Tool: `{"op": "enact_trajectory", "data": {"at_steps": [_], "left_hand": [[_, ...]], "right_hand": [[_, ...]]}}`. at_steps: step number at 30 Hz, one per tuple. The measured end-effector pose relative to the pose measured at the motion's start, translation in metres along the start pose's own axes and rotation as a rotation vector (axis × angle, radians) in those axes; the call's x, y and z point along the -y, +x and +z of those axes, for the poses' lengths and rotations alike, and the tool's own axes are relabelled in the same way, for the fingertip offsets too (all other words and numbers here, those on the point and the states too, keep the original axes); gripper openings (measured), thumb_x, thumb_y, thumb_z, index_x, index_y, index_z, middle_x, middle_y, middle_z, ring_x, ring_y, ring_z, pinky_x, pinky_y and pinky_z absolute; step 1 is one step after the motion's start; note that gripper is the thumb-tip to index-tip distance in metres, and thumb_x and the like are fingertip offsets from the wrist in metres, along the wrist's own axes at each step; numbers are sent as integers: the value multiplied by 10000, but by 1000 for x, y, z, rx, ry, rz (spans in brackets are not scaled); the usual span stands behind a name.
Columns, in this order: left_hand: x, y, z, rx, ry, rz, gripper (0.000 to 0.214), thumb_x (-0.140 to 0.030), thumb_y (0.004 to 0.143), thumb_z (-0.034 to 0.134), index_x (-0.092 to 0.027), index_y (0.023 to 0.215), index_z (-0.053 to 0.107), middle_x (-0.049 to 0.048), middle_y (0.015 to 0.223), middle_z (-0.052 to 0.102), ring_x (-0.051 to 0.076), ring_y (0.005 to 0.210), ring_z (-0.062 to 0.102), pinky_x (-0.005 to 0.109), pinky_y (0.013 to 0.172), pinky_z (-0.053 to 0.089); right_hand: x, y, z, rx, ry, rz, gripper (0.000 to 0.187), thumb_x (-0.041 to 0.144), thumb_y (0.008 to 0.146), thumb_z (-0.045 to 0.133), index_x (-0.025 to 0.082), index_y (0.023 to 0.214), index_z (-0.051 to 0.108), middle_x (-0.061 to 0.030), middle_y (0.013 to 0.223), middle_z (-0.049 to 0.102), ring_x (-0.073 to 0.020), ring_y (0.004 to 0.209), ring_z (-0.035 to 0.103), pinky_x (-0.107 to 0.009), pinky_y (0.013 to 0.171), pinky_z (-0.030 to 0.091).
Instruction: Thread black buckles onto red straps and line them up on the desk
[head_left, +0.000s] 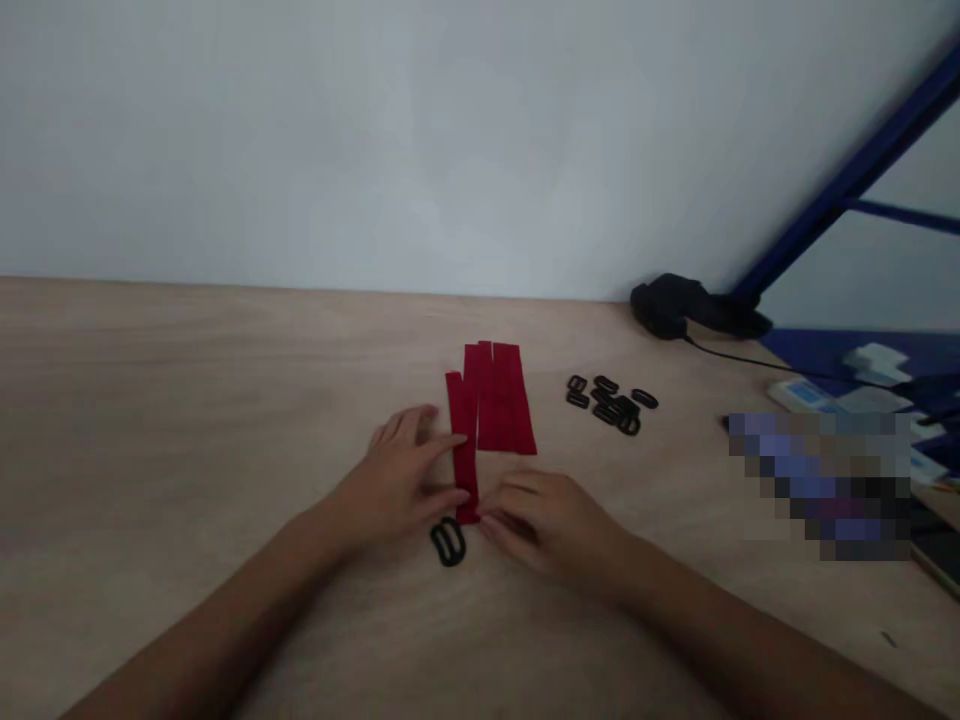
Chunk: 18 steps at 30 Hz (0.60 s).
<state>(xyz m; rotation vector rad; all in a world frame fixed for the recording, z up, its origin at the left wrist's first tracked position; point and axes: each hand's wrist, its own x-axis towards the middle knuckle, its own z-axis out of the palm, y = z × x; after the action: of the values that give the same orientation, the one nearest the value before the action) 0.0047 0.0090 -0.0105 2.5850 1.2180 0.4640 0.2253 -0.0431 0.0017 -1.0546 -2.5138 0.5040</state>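
Observation:
A narrow red webbing strip [464, 465] lies lengthwise in front of me. My left hand [397, 470] is open, with its forefinger and thumb apart and resting on the strip's left side and near end. At that same near end, the fingers of my right hand [551, 520] are pinched together on the strip's right corner. A black slide buckle [448, 542] lies just below the strip, beside my left thumb. Several more red strips [506, 400] lie side by side beyond my hands.
To the right is a loose cluster of several black buckles [611, 403]. A black object with a cable [697, 305] sits by the wall. A blurred-out item [817, 485] and white boxes [802, 393] are along the right side of the wooden table [187, 400].

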Motion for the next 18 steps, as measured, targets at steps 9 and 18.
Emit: {"op": "enact_trajectory", "data": {"at_steps": [9, 18], "left_hand": [[25, 7, -2, -76, 57, -58, 350, -219, 914, 450, -194, 1212, 631, 156, 1354, 453, 310, 1270, 434, 497, 1056, 384], [9, 3, -15, 27, -57, 119, 367, -317, 871, 576, -187, 1213, 597, 146, 1309, 506, 286, 1240, 461, 443, 1045, 412]], "right_hand": [[18, -3, -3, 197, -130, -224, 346, 450, 902, 555, 231, 1155, 646, -52, 898, 562, -181, 812, 484, -323, 757, 407], [2, 0, -3, 141, -104, -2, 203, 353, 847, 654, 151, 843, 666, -59, 847, 636, -186, 789, 561, -304, 752, 455]]}}
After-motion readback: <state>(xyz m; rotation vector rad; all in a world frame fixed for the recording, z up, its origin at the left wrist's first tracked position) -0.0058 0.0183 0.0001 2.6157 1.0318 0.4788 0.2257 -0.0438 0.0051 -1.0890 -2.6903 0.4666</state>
